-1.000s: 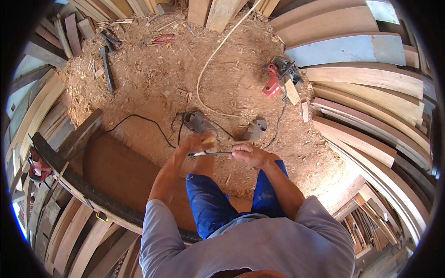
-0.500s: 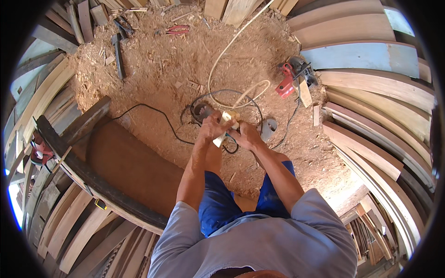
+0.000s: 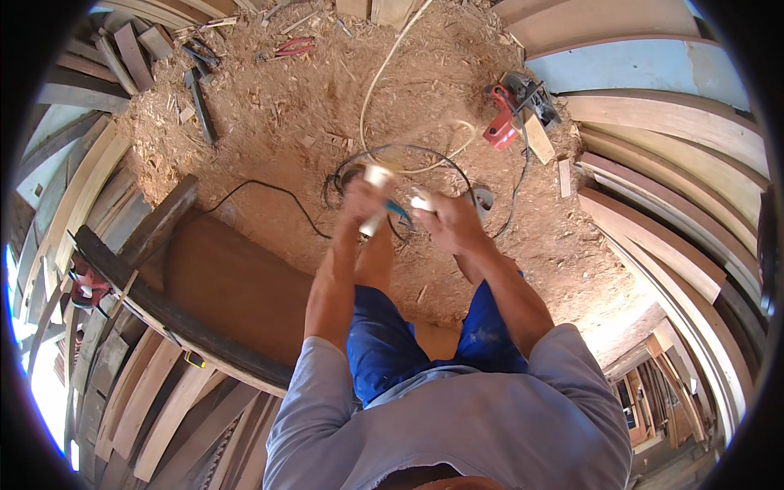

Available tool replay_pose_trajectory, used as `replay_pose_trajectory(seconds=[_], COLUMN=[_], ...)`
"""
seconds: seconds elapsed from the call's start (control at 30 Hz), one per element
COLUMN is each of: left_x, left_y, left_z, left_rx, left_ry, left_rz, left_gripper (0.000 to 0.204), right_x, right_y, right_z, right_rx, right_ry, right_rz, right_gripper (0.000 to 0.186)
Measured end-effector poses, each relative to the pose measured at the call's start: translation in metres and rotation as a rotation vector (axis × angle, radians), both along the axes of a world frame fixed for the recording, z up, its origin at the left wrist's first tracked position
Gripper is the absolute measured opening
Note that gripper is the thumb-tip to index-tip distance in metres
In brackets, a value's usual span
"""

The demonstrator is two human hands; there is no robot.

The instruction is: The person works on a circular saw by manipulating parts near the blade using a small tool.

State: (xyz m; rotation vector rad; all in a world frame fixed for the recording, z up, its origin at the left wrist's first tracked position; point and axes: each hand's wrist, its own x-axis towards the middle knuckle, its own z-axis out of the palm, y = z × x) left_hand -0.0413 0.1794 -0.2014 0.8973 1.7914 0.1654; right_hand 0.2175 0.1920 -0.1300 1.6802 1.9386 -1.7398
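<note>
My left hand (image 3: 362, 202) is closed around a cream-white block (image 3: 378, 175), which looks like a cable socket; motion smears both. From its far end, a cream cable appears to loop away over the ground. My right hand (image 3: 454, 225) pinches a small white piece (image 3: 421, 201), perhaps a plug, a short gap to the right of the block. Between the hands shows a blue-teal strip (image 3: 398, 211), its attachment unclear. Under and around them curls a black cable (image 3: 416, 149). Both hands are above the ground between my knees.
Wood shavings cover the ground. A red power tool (image 3: 501, 122) lies at right, red-handled pliers (image 3: 294, 46) and a dark hammer-like tool (image 3: 200, 106) farther off. A large brown panel (image 3: 237, 286) with a dark beam edge stands left. Stacked planks (image 3: 653, 237) line the sides.
My hands have moved apart: the right holds the small white piece separately, while the left has kept the cream block and shifted slightly left. The view has tilted a little.
</note>
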Motion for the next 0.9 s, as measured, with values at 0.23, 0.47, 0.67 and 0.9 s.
replay_pose_trajectory(seconds=[0.23,0.47,0.67,0.9], left_x=[-0.252,-0.332,-0.292,-0.254], left_y=[-0.018,-0.023,-0.062,-0.275], left_z=[0.013,0.041,-0.001,-0.016], left_rx=[0.029,0.163,-0.019,0.608], left_ry=[0.116,0.045,0.151,1.274], left_rz=[0.677,0.845,0.857,-0.88], left_gripper=[0.06,0.055,0.037,0.066], right_x=[0.24,0.236,0.214,0.197], right_y=[0.027,0.083,0.079,0.019], right_z=[0.126,0.189,0.199,0.173], right_rx=[0.129,0.23,0.176,-0.062], right_ry=[0.771,1.038,1.081,0.736], right_rz=[-1.385,-1.222,-1.267,-1.339], right_gripper=[0.044,0.074,0.073,0.043])
